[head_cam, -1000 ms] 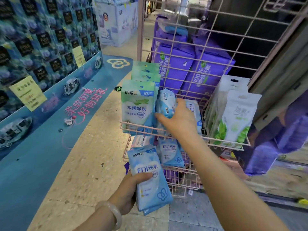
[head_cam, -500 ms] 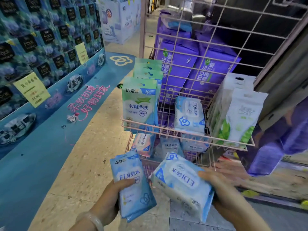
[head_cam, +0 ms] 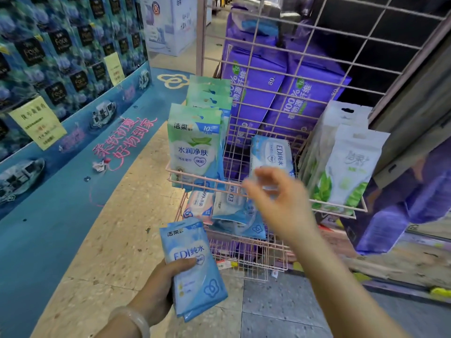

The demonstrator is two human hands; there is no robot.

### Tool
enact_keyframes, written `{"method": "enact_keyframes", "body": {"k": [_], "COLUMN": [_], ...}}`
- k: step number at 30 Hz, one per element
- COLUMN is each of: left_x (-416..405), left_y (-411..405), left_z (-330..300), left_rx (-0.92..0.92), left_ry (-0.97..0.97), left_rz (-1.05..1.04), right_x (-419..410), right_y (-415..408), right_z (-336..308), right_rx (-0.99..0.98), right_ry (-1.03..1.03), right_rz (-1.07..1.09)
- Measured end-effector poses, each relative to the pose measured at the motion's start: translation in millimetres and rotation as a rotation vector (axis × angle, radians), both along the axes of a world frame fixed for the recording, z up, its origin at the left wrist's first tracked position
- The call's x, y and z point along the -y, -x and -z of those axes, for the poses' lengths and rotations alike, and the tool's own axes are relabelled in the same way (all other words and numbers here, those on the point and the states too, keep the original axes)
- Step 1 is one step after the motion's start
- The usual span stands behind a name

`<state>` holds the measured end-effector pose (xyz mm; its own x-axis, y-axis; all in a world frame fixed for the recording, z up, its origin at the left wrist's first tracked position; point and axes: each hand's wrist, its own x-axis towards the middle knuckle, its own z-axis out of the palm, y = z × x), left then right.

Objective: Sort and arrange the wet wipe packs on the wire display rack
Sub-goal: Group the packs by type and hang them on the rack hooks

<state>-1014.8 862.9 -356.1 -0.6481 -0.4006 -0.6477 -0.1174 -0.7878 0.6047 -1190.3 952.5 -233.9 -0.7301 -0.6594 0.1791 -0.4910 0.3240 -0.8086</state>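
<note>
Right hand (head_cam: 275, 206) now empty, fingers loose, below racked pack (head_cam: 271, 154) — left hand (head_cam: 156, 286) grips blue packs (head_cam: 195, 267).

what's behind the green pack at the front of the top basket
More green packs stand in a row behind the front green pack. How many cannot be told; each hides most of the next.

Even, fairly bright indoor light falls from above, with only soft shadows on the floor (head_cam: 102, 252). The right hand (head_cam: 275, 203) is smeared by motion blur, fingers indistinct. The wire rack (head_cam: 275, 76) bends outward near the frame edges from wide-angle distortion. Purple packs right of the rack (head_cam: 402, 203) look soft and smeared.
</note>
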Motion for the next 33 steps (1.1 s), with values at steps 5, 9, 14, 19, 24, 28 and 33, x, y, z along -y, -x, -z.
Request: {"method": "enact_keyframes", "body": {"k": [5, 9, 14, 19, 24, 28, 33], "left_x": [-4, -3, -4, -3, -2, -4, -15], "left_y": [9, 14, 15, 14, 11, 12, 20], "left_z": [-8, -12, -7, -2, -1, -3, -5], "left_rx": [-0.007, -0.003, 0.011, 0.004, 0.043, 0.047, 0.058], "left_ry": [0.019, 0.035, 0.022, -0.015, -0.012, -0.003, 0.014], "left_rz": [0.02, 0.04, 0.051, 0.051, 0.067, 0.081, 0.156], "right_x": [38, 50, 25, -46, -94, -102, -82], "right_y": [57, 65, 65, 25, -1, 36, 60], "right_z": [-19, -4, -39, -48, 54, 107, 134], "right_rx": [-0.095, -0.11, 0.459, 0.829, 1.039, 0.731, 0.426], "right_ry": [-0.542, -0.578, 0.163, 0.36, 0.0, -0.057, -0.417], "right_rz": [0.226, 0.282, 0.252, -0.276, -0.028, 0.322, 0.3]}}
